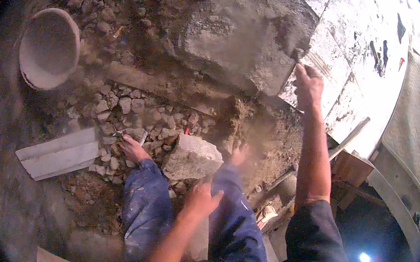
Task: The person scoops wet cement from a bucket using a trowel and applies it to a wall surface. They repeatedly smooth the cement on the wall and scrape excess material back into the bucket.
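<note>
My right hand (308, 84) reaches forward at the edge of the white slabs. Its fingers are closed round a small hand tool (300, 53); the tool's head is blurred against the grey earth, so its kind cannot be told. Just ahead of it lies a rough mass of packed grey rubble and mortar (230, 45). My left hand (201, 198) hangs low between my knees, thumb apart from the fingers and nothing visible in it. In front of that hand sits a large pale stone block (192, 157).
Broken stones (140, 107) cover the ground around my bare feet. A round shallow pan (50, 48) stands far left, with a pale grey board (57, 152) nearer. Dusty white slabs (347, 58) run along the right, beside a quilted mat (418, 123) and a bright lamp (364, 259).
</note>
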Available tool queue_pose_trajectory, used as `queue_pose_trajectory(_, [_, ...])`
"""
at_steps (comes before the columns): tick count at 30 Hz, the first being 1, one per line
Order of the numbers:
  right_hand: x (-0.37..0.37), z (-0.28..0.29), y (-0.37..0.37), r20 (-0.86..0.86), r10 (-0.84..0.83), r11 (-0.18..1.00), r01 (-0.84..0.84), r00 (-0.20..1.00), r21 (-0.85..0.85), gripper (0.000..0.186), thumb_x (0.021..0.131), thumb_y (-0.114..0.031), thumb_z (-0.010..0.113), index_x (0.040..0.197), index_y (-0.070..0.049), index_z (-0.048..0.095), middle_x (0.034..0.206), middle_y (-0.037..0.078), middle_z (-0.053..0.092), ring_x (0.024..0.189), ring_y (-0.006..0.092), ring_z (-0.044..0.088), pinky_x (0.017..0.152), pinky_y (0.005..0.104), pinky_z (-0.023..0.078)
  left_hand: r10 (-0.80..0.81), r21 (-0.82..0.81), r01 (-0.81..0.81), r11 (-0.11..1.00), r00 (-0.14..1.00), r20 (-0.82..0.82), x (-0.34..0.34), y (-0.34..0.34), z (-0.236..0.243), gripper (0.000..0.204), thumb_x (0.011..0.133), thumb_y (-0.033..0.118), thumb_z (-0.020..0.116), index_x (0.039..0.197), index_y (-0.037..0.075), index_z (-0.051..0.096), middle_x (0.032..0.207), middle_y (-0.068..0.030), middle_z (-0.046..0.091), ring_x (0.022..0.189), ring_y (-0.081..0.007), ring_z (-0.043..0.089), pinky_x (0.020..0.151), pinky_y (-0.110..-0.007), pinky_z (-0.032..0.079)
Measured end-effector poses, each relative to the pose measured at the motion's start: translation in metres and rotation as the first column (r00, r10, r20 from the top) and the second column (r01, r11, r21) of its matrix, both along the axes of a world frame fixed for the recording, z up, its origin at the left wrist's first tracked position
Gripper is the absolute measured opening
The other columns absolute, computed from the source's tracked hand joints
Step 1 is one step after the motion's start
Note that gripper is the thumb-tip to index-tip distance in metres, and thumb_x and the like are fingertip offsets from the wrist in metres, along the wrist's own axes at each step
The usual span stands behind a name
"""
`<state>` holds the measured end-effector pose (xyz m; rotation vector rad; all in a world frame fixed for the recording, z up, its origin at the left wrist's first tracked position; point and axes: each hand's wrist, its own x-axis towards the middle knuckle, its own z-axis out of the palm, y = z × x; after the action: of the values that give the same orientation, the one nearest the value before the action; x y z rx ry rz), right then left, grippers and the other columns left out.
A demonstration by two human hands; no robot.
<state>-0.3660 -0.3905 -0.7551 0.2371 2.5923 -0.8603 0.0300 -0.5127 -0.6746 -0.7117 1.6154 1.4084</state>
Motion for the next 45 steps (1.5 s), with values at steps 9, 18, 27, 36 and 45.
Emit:
queue_pose_trajectory(9, [-0.098,0.021,0.038,-0.036,-0.126,0.98,0.13,0.991,0.15,0.039,0.088,-0.033,0.067,0.107,0.0,0.069,0.078,0.007,0.065,0.061,0.0147,0.061,0.049,0.0302,0.048,-0.054,-0.066,0.053,0.996,0.999,-0.008,-0.007,0.013,-0.005,0.064,0.084,0.03,0.068,0.134,-0.004,0.046,0.126,-0.029,0.057,0.117,-0.046,0.053,0.101,-0.049,0.043])
queue_pose_trajectory(18, [-0.028,0.058,0.072,0.225,-0.076,0.997,0.077,0.971,0.003,0.049,0.089,-0.039,0.065,0.118,0.001,0.064,0.092,0.007,0.066,0.071,0.0147,0.061,0.055,0.0301,0.048,-0.077,-0.07,0.078,0.994,0.997,0.016,-0.008,0.014,-0.009,0.064,0.086,0.033,0.066,0.133,-0.006,0.047,0.123,-0.0301,0.058,0.114,-0.0459,0.055,0.1,-0.049,0.043])
queue_pose_trajectory(27, [0.049,0.052,0.1,0.308,-0.189,0.964,0.236,0.932,-0.122,0.048,0.089,-0.034,0.07,0.116,0.005,0.064,0.087,0.009,0.068,0.074,0.0148,0.061,0.064,0.0295,0.049,-0.079,-0.025,0.082,0.996,0.991,0.106,-0.006,0.011,-0.01,0.062,0.086,0.037,0.065,0.129,-0.006,0.052,0.122,-0.0294,0.059,0.116,-0.0444,0.054,0.1,-0.049,0.043])
queue_pose_trajectory(36, [0.029,0.037,0.023,0.214,0.093,0.995,-0.086,0.972,-0.042,0.041,0.089,-0.036,0.065,0.103,0.003,0.068,0.084,0.01,0.067,0.072,0.0157,0.059,0.064,0.0323,0.048,-0.046,-0.029,0.048,0.998,0.996,0.072,-0.005,0.007,-0.01,0.069,0.087,0.041,0.063,0.136,-0.005,0.048,0.124,-0.0295,0.059,0.12,-0.0432,0.054,0.103,-0.047,0.042])
queue_pose_trajectory(45, [-0.073,0.013,-0.111,0.112,0.274,0.961,-0.267,0.955,-0.069,0.04,0.09,-0.038,0.063,0.099,0.001,0.068,0.077,0.009,0.065,0.065,0.0138,0.058,0.055,0.0319,0.047,-0.011,-0.033,0.012,0.999,1.0,0.023,0.003,0.014,-0.017,0.073,0.086,0.043,0.063,0.137,-0.006,0.046,0.124,-0.0316,0.058,0.118,-0.0434,0.056,0.102,-0.048,0.043])
